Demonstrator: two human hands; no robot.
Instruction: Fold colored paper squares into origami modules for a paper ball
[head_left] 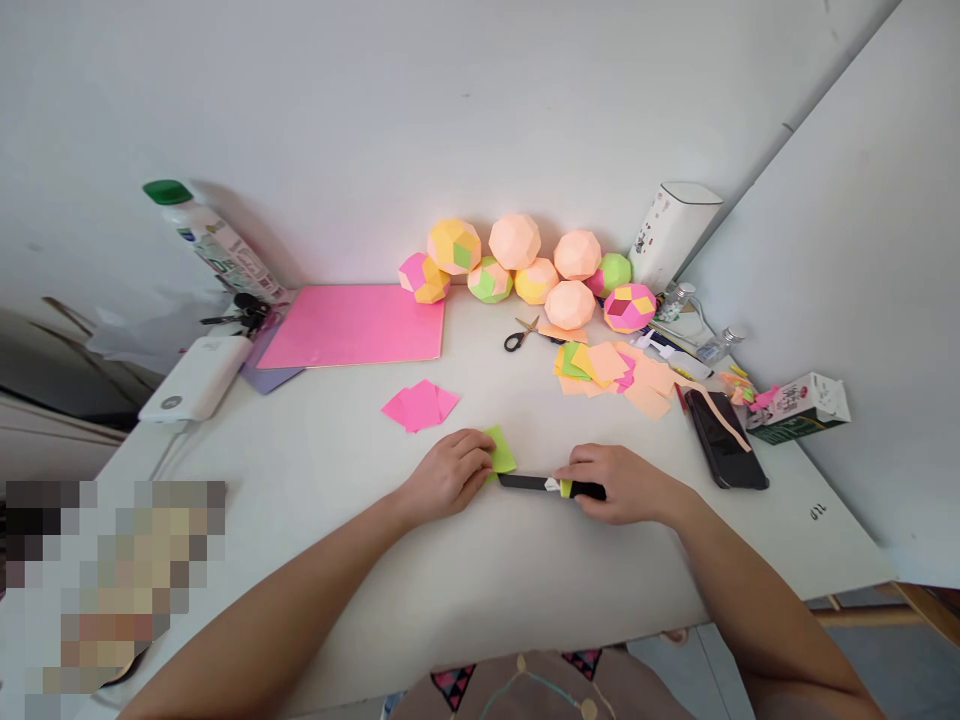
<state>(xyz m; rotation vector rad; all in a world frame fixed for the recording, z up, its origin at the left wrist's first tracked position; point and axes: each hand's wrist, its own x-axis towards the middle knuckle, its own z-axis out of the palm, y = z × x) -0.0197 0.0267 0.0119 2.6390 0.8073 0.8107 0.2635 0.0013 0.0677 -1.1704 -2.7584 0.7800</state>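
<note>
My left hand (454, 472) pinches a small piece of green paper (501, 450) just above the table. In my right hand (619, 482) is a knife (525, 482) with a dark blade and a black and lime-green handle. Its blade points left, and the tip lies close to the paper's lower edge; whether they touch I cannot tell. Beyond my left hand lie several overlapping pink paper pieces (420, 406). Farther back to the right is a loose pile of peach, green, yellow and pink paper pieces (607, 365).
Several faceted paper balls (514, 242) are stacked by the wall. Black-handled scissors (516, 340) lie in front of them. A pink sheet (360, 325), white power bank (196, 378) and bottle (225, 250) are at left. A phone (724, 440) and carton (802, 408) sit at right.
</note>
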